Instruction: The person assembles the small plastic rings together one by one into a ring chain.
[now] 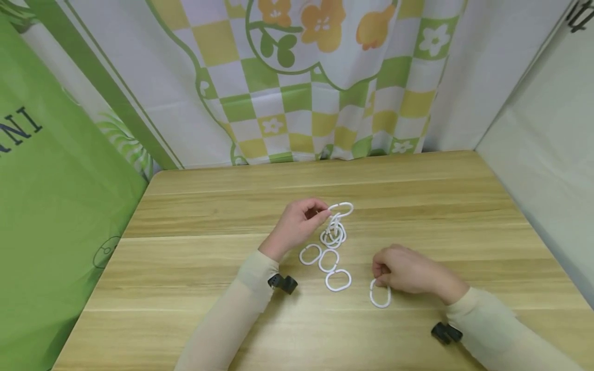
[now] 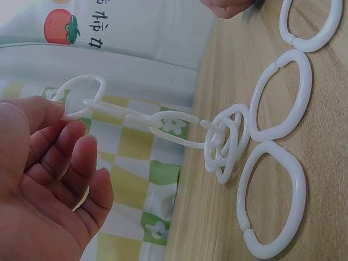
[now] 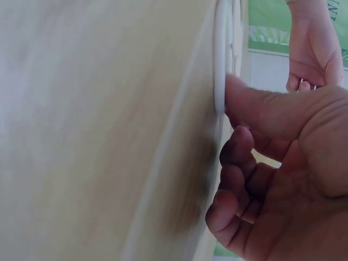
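Note:
My left hand (image 1: 297, 224) pinches a white plastic C-ring (image 1: 344, 209) between thumb and index finger, above the table. Linked rings hang from it in a short chain (image 2: 174, 130), whose lower end bunches on the tabletop in a small pile (image 1: 333, 237). Close to the pile lie three loose rings, a left one (image 1: 310, 254), a middle one (image 1: 328, 260) and a front one (image 1: 338, 281). Farther right, my right hand (image 1: 413, 270) has thumb and index finger at the upper end of another ring (image 1: 380, 296). That ring (image 3: 219, 60) appears edge-on beside the thumb in the right wrist view.
The wooden table (image 1: 185, 288) reaches back to a checked, flowered curtain (image 1: 297, 103). Green fabric (image 1: 55, 206) hangs along the left side and a pale sheet (image 1: 547, 139) along the right. Each sleeve bears a small black camera at the wrist.

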`<act>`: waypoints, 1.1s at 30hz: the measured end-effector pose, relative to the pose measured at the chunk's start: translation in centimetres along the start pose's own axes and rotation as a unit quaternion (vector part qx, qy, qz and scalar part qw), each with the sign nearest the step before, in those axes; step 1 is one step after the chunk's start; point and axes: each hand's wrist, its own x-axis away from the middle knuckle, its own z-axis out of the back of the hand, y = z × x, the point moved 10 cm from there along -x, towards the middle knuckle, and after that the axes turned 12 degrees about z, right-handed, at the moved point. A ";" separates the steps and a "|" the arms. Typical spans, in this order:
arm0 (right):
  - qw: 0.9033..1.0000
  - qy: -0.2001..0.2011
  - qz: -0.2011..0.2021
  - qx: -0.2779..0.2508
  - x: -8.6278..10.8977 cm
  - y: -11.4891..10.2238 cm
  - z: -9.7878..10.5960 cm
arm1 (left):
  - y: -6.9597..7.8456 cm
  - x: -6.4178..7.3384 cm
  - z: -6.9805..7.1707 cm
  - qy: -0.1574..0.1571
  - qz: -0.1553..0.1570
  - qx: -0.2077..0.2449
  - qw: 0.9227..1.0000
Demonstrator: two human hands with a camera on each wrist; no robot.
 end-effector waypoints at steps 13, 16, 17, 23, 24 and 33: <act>0.994 0.096 0.006 -0.051 -0.8 -0.6 3.7 | 0.3 0.1 -0.8 -0.016 -0.014 -0.006 1.000; 0.990 0.131 0.022 -0.048 -1.3 -1.2 5.3 | 0.4 0.2 -1.3 -0.025 -0.016 -0.004 1.000; 0.988 0.142 0.025 -0.046 -1.5 -1.4 5.7 | 0.4 0.2 -1.4 -0.027 -0.016 -0.007 0.999; 0.979 0.196 0.052 -0.014 -2.1 -2.5 7.9 | 1.0 0.6 -2.1 -0.037 -0.029 -0.041 0.998; 0.977 0.205 0.057 -0.010 -2.1 -2.7 8.2 | 1.1 0.6 -2.2 -0.039 -0.032 -0.044 0.998; 0.961 0.267 0.073 0.021 -2.1 -3.2 10.2 | 1.5 0.8 -3.1 -0.058 -0.060 -0.068 0.994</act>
